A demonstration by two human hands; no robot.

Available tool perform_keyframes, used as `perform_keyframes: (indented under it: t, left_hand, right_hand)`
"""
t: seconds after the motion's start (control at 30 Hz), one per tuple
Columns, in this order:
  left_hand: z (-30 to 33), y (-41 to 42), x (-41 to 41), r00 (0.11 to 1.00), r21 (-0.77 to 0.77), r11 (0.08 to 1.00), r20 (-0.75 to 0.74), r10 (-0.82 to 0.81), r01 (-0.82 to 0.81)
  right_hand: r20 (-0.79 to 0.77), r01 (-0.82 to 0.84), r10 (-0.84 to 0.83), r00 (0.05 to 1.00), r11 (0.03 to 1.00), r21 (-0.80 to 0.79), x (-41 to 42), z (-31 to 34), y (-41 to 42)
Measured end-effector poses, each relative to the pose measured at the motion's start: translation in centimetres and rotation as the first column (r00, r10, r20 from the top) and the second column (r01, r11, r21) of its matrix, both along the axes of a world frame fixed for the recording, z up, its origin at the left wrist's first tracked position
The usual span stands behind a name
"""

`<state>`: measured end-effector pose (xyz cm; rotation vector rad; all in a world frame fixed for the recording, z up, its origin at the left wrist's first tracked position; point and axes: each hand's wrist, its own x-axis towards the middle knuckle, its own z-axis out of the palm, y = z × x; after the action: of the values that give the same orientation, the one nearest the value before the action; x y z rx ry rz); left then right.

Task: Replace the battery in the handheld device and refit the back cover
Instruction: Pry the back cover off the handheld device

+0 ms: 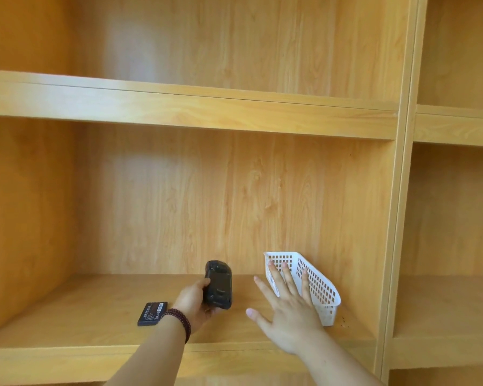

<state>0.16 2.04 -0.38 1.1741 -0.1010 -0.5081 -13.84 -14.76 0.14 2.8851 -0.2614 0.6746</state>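
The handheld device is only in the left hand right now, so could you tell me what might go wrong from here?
1. The left hand grips the device alone above the shelf; a loose grip could drop it.
2. The open right hand, reaching in front of the white basket, might knock it.
3. The battery lies near the left wrist, which might brush it.

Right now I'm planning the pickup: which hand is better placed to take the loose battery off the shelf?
The right hand, probably. It is open and holds nothing, spread near the white basket. The left hand is nearer the battery, but already grips the black handheld device.
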Motion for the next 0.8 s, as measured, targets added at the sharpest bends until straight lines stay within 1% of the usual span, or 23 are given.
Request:
perform_keyframes:
  t: [0.1,0.13,0.2,0.3,0.37,0.43,0.5,0.73,0.8]
  left_hand:
    - [0.1,0.0,0.7,0.999,0.192,0.981,0.036,0.022,-0.029]
    - [0.1,0.1,0.8,0.999,0.229,0.973,0.044,0.023,-0.033]
    - [0.1,0.2,0.9,0.999,0.238,0.971,0.048,0.012,-0.023]
    - [0.2,0.7,0.7,0.996,0.154,0.986,0.058,-0.067,0.058]
    - [0.3,1.1,0.4,0.985,0.058,0.989,0.1,-0.142,0.137]
    - [0.2,1.4,0.1,0.972,-0.056,0.979,0.149,-0.184,0.194]
    - [0.2,1.6,0.0,0.961,-0.124,0.966,0.186,-0.204,0.229]
    - [-0.2,2.5,0.2,0.953,-0.15,0.953,0.199,-0.231,0.262]
    - [0.0,2.8,0.3,0.948,-0.156,0.948,0.202,-0.245,0.278]
  right_hand:
    - [-0.048,0.009,-0.007,0.999,0.999,0.039,-0.6,0.5,0.2]
    - [-0.053,0.005,-0.003,0.999,0.999,0.05,-0.6,0.4,0.2]
    - [-0.054,-0.009,0.012,0.998,0.998,0.061,-0.8,0.7,0.4]
    - [-0.052,-0.027,0.03,0.998,0.997,0.074,-0.9,1.0,0.5]
    - [-0.024,-0.049,0.052,0.998,0.994,0.098,-0.7,1.2,0.6]
    - [0.001,-0.065,0.065,0.998,0.991,0.119,-0.4,1.3,0.7]
    - [0.009,-0.067,0.067,0.998,0.989,0.129,-0.2,1.3,0.9]
    - [0.016,-0.088,0.086,0.996,0.98,0.176,0.5,0.9,1.2]
    - [0.047,-0.106,0.099,0.994,0.975,0.197,0.6,1.3,1.3]
